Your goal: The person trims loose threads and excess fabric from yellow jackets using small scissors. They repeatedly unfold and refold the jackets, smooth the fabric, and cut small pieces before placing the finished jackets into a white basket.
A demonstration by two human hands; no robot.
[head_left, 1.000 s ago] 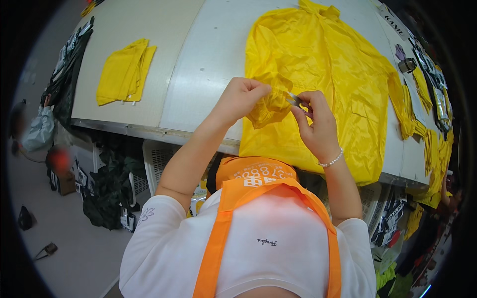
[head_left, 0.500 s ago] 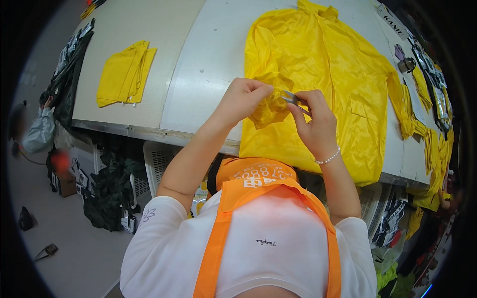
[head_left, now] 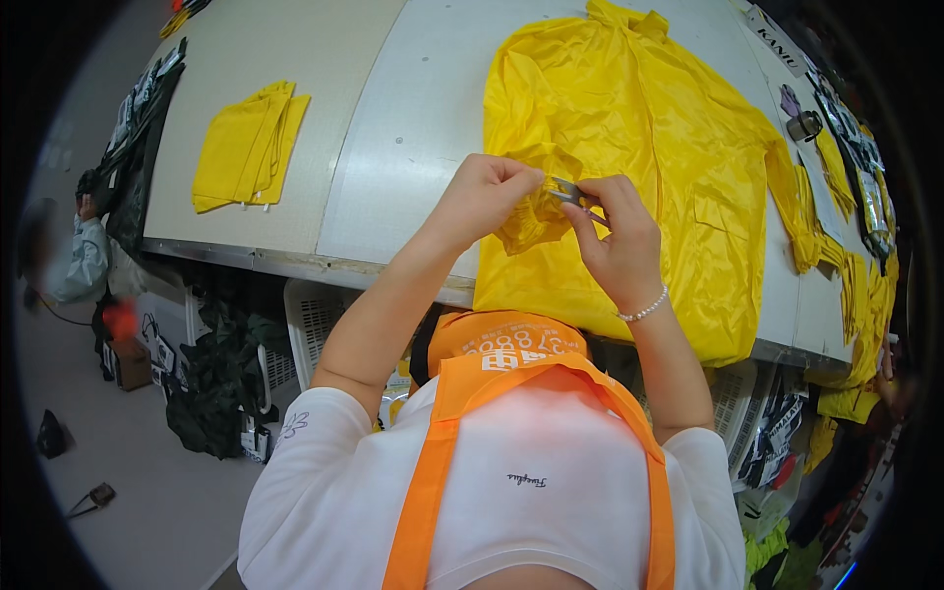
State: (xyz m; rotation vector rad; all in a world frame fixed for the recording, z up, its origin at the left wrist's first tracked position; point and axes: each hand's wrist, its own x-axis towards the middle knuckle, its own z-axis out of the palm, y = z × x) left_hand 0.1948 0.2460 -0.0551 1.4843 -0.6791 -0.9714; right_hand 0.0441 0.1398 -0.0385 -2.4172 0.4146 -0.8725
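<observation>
A yellow raincoat lies spread on the table, its collar away from me and its hem hanging over the near edge. My left hand is closed on the bunched cuff of its left-lying sleeve, thumb and forefinger pinched together. In my right hand is a pair of small metal thread snips. Their blades are apart and point left at the gathered cuff, close to my left fingertips. Whether a thread lies between the blades is too small to tell.
A folded yellow garment lies on the table's left part. More yellow garments hang over the right edge near a dark cup. White plastic baskets and dark green clothing are below the table. Another person's sleeve shows far left.
My right hand has shifted slightly left, bringing the snips closer to the cuff, and the blades have turned a little. My left hand keeps its pinch almost unmoved.
</observation>
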